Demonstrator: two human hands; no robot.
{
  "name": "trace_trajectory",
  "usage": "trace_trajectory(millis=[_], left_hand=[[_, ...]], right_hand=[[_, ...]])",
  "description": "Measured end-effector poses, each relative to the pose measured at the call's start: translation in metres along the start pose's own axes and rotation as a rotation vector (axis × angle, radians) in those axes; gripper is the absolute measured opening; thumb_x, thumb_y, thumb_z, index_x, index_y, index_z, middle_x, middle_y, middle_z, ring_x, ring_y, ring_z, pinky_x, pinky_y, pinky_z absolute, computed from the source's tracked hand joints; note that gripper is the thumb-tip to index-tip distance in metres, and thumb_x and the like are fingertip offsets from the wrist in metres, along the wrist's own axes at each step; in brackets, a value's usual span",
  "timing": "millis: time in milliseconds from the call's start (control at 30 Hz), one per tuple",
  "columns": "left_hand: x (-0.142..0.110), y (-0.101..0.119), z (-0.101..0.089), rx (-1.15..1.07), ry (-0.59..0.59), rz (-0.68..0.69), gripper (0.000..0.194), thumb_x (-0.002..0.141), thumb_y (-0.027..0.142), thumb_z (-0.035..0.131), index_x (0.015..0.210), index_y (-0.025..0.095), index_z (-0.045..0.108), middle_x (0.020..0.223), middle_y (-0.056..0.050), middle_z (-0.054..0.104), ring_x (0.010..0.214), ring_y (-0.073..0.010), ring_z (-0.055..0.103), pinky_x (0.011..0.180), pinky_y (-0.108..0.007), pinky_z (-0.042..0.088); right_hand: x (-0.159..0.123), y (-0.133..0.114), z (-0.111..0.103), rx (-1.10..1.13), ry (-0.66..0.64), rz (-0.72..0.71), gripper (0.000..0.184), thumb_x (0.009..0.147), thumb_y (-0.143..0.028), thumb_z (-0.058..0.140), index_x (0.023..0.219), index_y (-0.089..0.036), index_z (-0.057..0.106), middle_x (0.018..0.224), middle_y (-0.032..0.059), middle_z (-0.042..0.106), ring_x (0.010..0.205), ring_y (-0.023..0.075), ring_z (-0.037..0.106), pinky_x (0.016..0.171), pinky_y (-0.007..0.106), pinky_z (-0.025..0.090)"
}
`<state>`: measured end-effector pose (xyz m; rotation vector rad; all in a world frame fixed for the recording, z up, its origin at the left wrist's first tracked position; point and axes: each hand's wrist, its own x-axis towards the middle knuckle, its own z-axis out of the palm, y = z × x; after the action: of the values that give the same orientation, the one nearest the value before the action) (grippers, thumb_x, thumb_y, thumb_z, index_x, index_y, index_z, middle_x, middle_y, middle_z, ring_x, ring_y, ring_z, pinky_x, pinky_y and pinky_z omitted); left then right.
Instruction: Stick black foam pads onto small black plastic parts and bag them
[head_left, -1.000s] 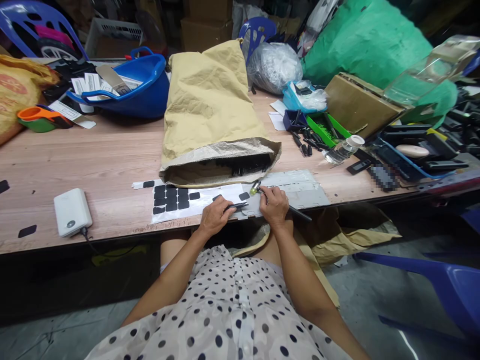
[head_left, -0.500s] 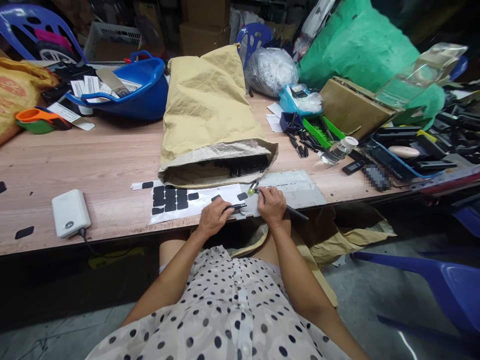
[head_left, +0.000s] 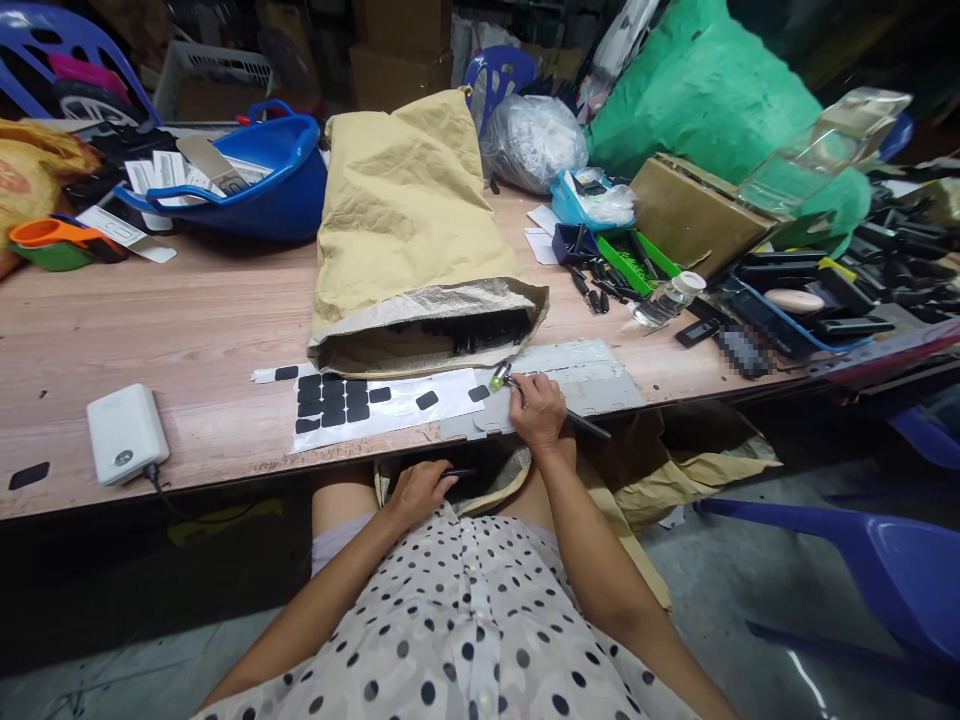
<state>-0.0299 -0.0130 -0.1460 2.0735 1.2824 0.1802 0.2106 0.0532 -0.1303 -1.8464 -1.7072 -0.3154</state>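
Note:
My right hand point(head_left: 538, 410) rests at the table's front edge, closed on a thin dark tool point(head_left: 574, 420) with a yellow-green tip touching a grey sheet point(head_left: 592, 375). Just below the table edge my left hand point(head_left: 421, 487) is closed on a slim black part point(head_left: 459, 473), over the mouth of a brown paper bag in my lap point(head_left: 495, 478). A white backing sheet point(head_left: 397, 400) with several black pads lies left of the right hand. A large brown paper sack point(head_left: 409, 220) lies open behind it, with black parts inside.
A white power bank point(head_left: 126, 443) with a cable sits at the front left. A blue basin point(head_left: 255, 180) stands at the back left. Green and blue trays point(head_left: 637, 255), a small bottle point(head_left: 664, 298) and black parts crowd the right. A blue chair point(head_left: 885, 565) stands at the right.
My left hand has dropped from the table top to below its edge, carrying the black part towards the bag in my lap. The right hand has stayed put with its tool.

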Motion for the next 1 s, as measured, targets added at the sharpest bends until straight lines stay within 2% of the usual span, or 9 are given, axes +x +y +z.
trace_trajectory(millis=[167,333,400,467,533,600,767,900,1000], left_hand=[[0.0,-0.008,0.001,0.118,-0.169,-0.184,0.022,0.086,0.025,0.06,0.103,0.024,0.074,0.098,-0.01,0.078,0.095,-0.0271,0.073,0.074,-0.031,0.053],[0.007,0.018,-0.026,-0.079,-0.25,0.066,0.015,0.082,0.03,0.066,0.092,0.025,0.076,0.082,-0.003,0.076,0.075,-0.0207,0.071,0.065,-0.026,0.049],[0.025,0.031,-0.045,-0.248,-0.192,0.167,0.018,0.085,0.035,0.064,0.091,0.024,0.076,0.075,0.0,0.074,0.066,-0.0171,0.067,0.062,-0.025,0.048],[0.054,0.04,-0.067,-0.297,0.02,0.158,0.022,0.087,0.037,0.061,0.093,0.022,0.076,0.074,0.0,0.073,0.067,-0.0167,0.065,0.065,-0.026,0.049],[0.09,0.044,-0.086,-0.252,0.327,0.055,0.022,0.085,0.032,0.062,0.099,0.021,0.075,0.083,-0.002,0.074,0.076,-0.0181,0.066,0.072,-0.028,0.052],[0.126,0.045,-0.1,-0.174,0.517,-0.098,0.022,0.081,0.024,0.063,0.1,0.019,0.075,0.09,-0.006,0.074,0.088,-0.0216,0.068,0.08,-0.03,0.053],[0.173,0.049,-0.112,-0.075,0.434,-0.416,0.024,0.077,0.025,0.067,0.099,0.02,0.074,0.094,-0.013,0.075,0.098,-0.0318,0.07,0.08,-0.037,0.051],[0.168,0.05,-0.114,0.002,0.388,-0.477,0.016,0.082,0.029,0.065,0.09,0.019,0.073,0.095,-0.015,0.074,0.098,-0.0339,0.07,0.079,-0.038,0.05],[0.147,0.04,-0.116,0.051,0.465,-0.403,0.017,0.087,0.031,0.061,0.089,0.018,0.072,0.093,-0.014,0.071,0.094,-0.0315,0.069,0.076,-0.036,0.05]], right_hand=[[0.0,-0.002,-0.001,0.025,-0.01,0.018,0.028,0.089,-0.02,0.052,0.107,-0.024,0.074,0.092,0.008,0.06,0.085,0.0224,0.047,0.076,0.034,0.036],[-0.001,-0.002,0.001,0.0,0.005,0.0,0.028,0.09,-0.021,0.052,0.107,-0.025,0.073,0.091,0.0073,0.06,0.084,0.0224,0.047,0.075,0.034,0.036],[-0.002,-0.002,0.002,-0.017,0.01,-0.006,0.027,0.09,-0.021,0.052,0.107,-0.025,0.073,0.091,0.0073,0.06,0.085,0.0224,0.047,0.075,0.034,0.036],[-0.002,-0.001,0.003,-0.021,0.001,-0.004,0.027,0.09,-0.021,0.053,0.108,-0.025,0.073,0.092,0.0076,0.06,0.085,0.0226,0.047,0.075,0.034,0.036],[-0.002,-0.001,0.003,-0.016,-0.018,0.003,0.028,0.09,-0.021,0.053,0.108,-0.025,0.073,0.093,0.0079,0.06,0.085,0.0227,0.047,0.075,0.034,0.035],[-0.002,-0.002,0.003,-0.01,-0.03,0.009,0.028,0.09,-0.021,0.053,0.109,-0.025,0.073,0.093,0.0078,0.06,0.086,0.0227,0.047,0.076,0.034,0.035],[-0.001,-0.005,0.002,-0.008,-0.01,0.005,0.026,0.09,-0.021,0.052,0.104,-0.025,0.074,0.091,0.0072,0.061,0.085,0.0222,0.048,0.076,0.033,0.036],[-0.001,-0.006,0.001,-0.007,-0.002,0.004,0.025,0.089,-0.021,0.053,0.103,-0.024,0.073,0.091,0.0071,0.062,0.085,0.0221,0.048,0.075,0.033,0.036],[-0.001,-0.006,0.001,-0.009,-0.002,-0.001,0.025,0.09,-0.02,0.053,0.103,-0.024,0.073,0.091,0.007,0.062,0.085,0.022,0.048,0.075,0.032,0.036]])
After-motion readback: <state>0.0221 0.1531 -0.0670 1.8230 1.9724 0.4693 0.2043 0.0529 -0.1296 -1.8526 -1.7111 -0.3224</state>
